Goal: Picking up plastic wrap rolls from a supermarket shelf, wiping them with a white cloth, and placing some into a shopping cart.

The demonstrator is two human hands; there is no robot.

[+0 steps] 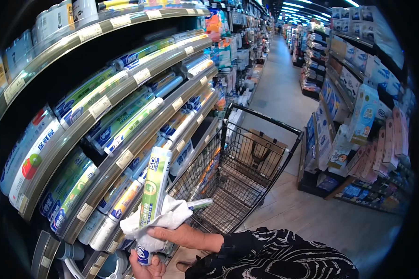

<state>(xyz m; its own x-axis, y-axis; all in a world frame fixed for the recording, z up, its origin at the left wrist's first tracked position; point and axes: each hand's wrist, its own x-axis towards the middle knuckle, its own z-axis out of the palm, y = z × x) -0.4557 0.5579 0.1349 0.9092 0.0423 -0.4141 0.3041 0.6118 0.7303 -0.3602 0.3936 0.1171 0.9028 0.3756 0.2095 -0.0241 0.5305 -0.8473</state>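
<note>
A long green-and-white box of cling film point(153, 185) stands tilted in front of the shelves. My left hand point(146, 265) grips its lower end. My right hand point(176, 235) presses a white cloth point(176, 211) around its lower half, the thumb on the cloth. Behind the cloth, another green-and-white tube or box point(200, 203) sticks out to the right; what supports it is hidden. Similar boxes of film point(125, 120) lie in rows on the shelves at the left.
A black wire shopping cart point(237, 174) stands just beyond my hands, with a brown cardboard piece point(260, 150) at its far side. Curved shelf edges point(125, 158) with price tags run along the left. A display of packages point(363, 115) stands at the right, beside a long aisle point(276, 76).
</note>
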